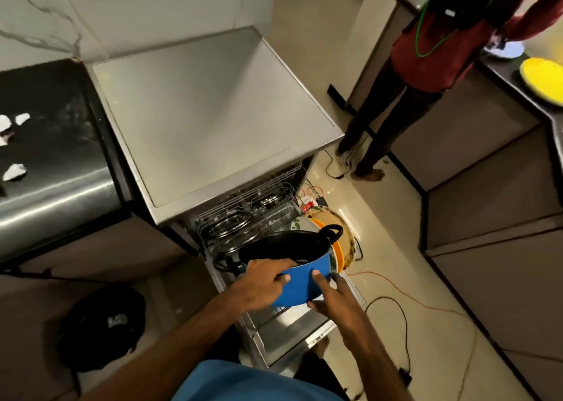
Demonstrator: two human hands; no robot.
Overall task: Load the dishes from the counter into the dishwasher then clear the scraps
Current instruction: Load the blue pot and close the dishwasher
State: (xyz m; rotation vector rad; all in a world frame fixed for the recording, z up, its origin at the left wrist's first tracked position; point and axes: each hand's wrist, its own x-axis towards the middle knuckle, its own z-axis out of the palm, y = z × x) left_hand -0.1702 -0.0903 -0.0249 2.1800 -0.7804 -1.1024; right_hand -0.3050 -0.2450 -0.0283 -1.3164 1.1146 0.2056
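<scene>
The pot [304, 285], blue outside and black inside with two black loop handles, is held in the air above the open front of the dishwasher [213, 111], tilted so its mouth faces up and away from the wearer. The left hand [262, 288] grips the near rim: fingers curled over the edge into the pot, thumb pressed on the blue wall. The right hand [332, 297] clasps the lower side: thumb flat on the blue wall, fingers wrapped under and behind the base. The lower rack [243, 218] is pulled out below the pot and carries round metal items on its wires; what they are cannot be told. Just right of the pot, plates [338, 254] stand on edge, one orange and one patterned. The door [292, 324] lies open under the hands; a small printed strip on its front edge is too blurred to read. White scraps [13, 172] lie on the dark counter [54, 144] to the left. A black bag [103, 324] on the floor bears white lettering, not legible. A second person [426, 65] in red stands at the right-hand counter, near a yellow plate [543, 80]. Cables [411, 294] trail across the floor
</scene>
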